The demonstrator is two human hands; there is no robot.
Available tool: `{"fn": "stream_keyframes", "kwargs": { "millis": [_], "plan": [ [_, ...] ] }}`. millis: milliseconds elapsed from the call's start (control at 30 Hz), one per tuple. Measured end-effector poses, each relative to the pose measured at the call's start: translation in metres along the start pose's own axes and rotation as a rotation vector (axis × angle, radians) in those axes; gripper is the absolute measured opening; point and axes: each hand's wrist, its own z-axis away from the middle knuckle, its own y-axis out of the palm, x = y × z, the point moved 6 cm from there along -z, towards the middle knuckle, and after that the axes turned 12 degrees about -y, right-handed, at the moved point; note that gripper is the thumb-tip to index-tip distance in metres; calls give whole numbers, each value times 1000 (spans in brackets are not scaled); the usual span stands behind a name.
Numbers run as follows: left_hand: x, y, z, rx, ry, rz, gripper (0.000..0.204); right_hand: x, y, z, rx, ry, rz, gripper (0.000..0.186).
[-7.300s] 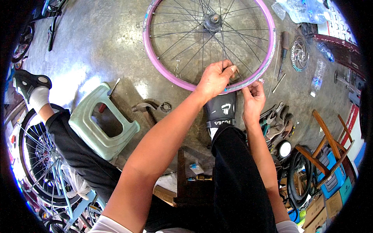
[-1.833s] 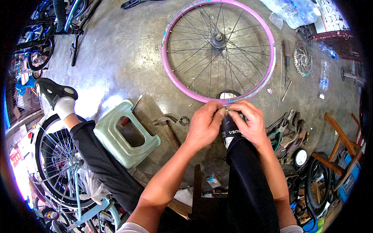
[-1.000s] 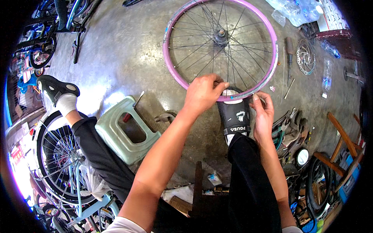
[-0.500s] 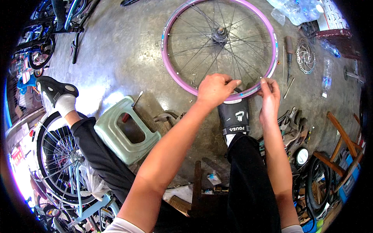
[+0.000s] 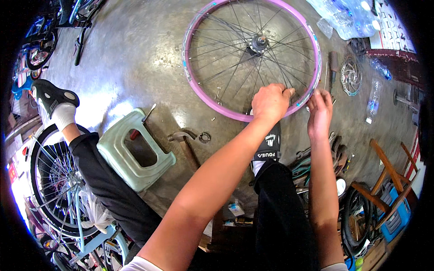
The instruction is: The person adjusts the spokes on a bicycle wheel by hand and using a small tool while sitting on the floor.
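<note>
A pink-rimmed wheel (image 5: 193, 83) with dark spokes and a central hub (image 5: 258, 44) lies at top centre. My left hand (image 5: 271, 103) is over its lower right spokes, fingers curled together; what they pinch is hidden. Just outside the rim's right side, my right hand (image 5: 319, 113) has its fingertips bent at the rim; anything between them is too small to make out. My shoe (image 5: 266, 142) shows beneath the wheel, partly behind my left arm. A long screwdriver (image 5: 334, 67) and a brake disc (image 5: 350, 75) lie right of the wheel.
A green plastic stool (image 5: 115, 140), hammer (image 5: 180, 135) and metal ring (image 5: 204, 137) lie lower left of the wheel. Bicycles (image 5: 43, 43) stand along the left. Hand tools (image 5: 307, 165), plastic bottles (image 5: 373, 101), a wooden frame (image 5: 379, 162) and a blue case (image 5: 393, 221) are on the right.
Since about a second ago, both hands have moved rightward along the wheel's rim, the left onto the lower right spokes, the right higher up the outer side. The whole view has shifted slightly.
</note>
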Motion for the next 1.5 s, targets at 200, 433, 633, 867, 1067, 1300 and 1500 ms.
{"fn": "stream_keyframes", "kwargs": {
  "millis": [200, 433, 633, 867, 1067, 1300, 1500],
  "plan": [
    [-3, -1, 2, 3, -49, -37, 34, -4, 1, 28, -43, 26, -99, 18],
    [-2, 1, -3, 79, -43, -63, 35, -20, -8, 50, -81, 120, -147, 15],
    [0, 5, -7, 75, -53, -77, 35, -48, -20, 87, -98, 184, 27, 14],
    [1, 6, -8, 73, -64, -102, 36, -56, 1, 93, -69, 227, 26, 17],
    [3, 6, -13, 108, -70, -153, 36, -61, 7, 94, -109, 219, -14, 17],
    [-1, 6, -13, 153, -93, -170, 35, -65, 5, 92, -135, 182, 39, 16],
    [2, 8, -15, 187, -110, -130, 34, -61, 4, 86, -73, 141, 108, 13]
  ]
}}
